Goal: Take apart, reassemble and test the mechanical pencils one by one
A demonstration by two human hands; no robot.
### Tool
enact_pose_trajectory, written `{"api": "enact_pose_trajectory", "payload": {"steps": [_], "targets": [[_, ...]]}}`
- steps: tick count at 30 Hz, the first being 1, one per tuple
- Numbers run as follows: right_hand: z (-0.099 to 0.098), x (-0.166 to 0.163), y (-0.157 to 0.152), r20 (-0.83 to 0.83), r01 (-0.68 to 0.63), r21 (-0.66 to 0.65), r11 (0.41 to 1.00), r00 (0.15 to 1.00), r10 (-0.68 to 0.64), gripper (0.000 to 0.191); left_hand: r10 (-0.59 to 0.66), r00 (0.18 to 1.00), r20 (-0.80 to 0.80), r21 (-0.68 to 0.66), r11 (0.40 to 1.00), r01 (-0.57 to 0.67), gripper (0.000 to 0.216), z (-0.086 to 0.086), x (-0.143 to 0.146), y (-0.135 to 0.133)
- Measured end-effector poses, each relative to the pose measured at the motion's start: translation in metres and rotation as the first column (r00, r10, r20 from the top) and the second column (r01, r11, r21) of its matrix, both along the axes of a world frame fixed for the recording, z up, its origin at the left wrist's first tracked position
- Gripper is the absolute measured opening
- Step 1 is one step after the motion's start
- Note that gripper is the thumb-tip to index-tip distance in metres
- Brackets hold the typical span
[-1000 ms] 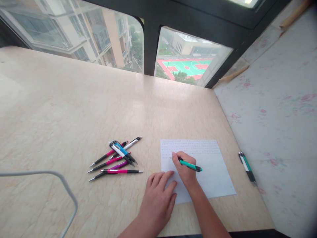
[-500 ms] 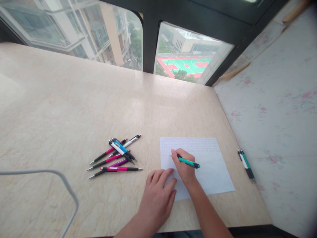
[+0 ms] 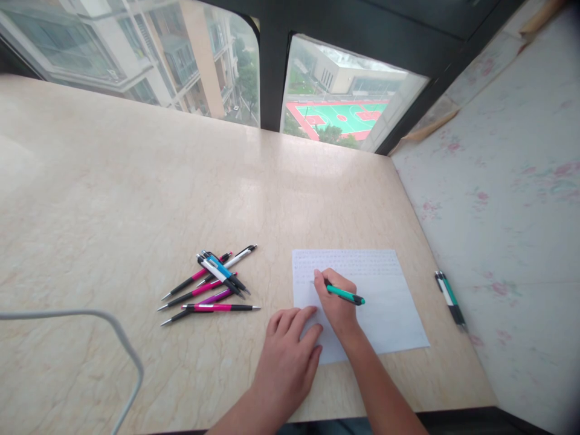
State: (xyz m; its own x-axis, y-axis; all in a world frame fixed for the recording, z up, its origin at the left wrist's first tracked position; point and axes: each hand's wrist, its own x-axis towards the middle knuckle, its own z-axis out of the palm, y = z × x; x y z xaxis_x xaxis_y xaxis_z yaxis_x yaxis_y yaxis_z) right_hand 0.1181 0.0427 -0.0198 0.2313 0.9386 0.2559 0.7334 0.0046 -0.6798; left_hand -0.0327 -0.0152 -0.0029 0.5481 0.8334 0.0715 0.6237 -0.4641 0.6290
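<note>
A white sheet of paper lies on the stone-patterned ledge, with rows of small handwriting across its upper part. My right hand grips a green and black pen, its tip at the paper's left side below the written rows. Resting at the sheet's lower left edge, my left hand has its fingers spread and holds nothing. To the left is a loose pile of pens in pink, purple, blue and white with black grips, several of them crossing over each other.
A pair of pens, one green and one white, lies by the floral wall at the right. A grey cable curves over the lower left. Windows in a dark frame stand along the back of the ledge.
The whole view has shifted very slightly. Both hands keep nearly the same places, and the pen tip stays close to the same spot on the paper.
</note>
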Motion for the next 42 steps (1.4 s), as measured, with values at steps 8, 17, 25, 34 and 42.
{"api": "enact_pose_trajectory", "payload": {"steps": [8,17,25,34,42], "targets": [[-0.002,0.004,0.000,-0.060,0.018,-0.016,1.000,0.998,-0.019,0.042,-0.001,1.000,-0.005,0.008,1.000,0.001,0.023,0.001,0.000,0.001],[-0.002,0.005,-0.001,-0.070,0.009,-0.023,1.000,0.998,-0.011,0.041,0.000,1.000,-0.006,0.008,1.000,0.001,0.023,0.001,0.000,0.000],[-0.001,0.005,-0.001,-0.183,0.057,-0.022,0.998,0.981,-0.060,0.041,-0.003,1.000,-0.008,0.004,1.000,0.003,0.023,0.000,0.000,0.000],[-0.003,0.017,-0.001,-0.642,0.070,-0.088,0.994,0.759,-0.111,0.036,0.002,1.000,-0.013,0.019,1.000,-0.002,0.023,0.004,0.000,0.001],[0.007,0.024,-0.005,-0.709,0.106,0.008,0.994,0.702,-0.069,0.026,0.017,0.999,-0.029,0.068,0.998,-0.015,0.023,0.003,-0.001,0.000]]}}
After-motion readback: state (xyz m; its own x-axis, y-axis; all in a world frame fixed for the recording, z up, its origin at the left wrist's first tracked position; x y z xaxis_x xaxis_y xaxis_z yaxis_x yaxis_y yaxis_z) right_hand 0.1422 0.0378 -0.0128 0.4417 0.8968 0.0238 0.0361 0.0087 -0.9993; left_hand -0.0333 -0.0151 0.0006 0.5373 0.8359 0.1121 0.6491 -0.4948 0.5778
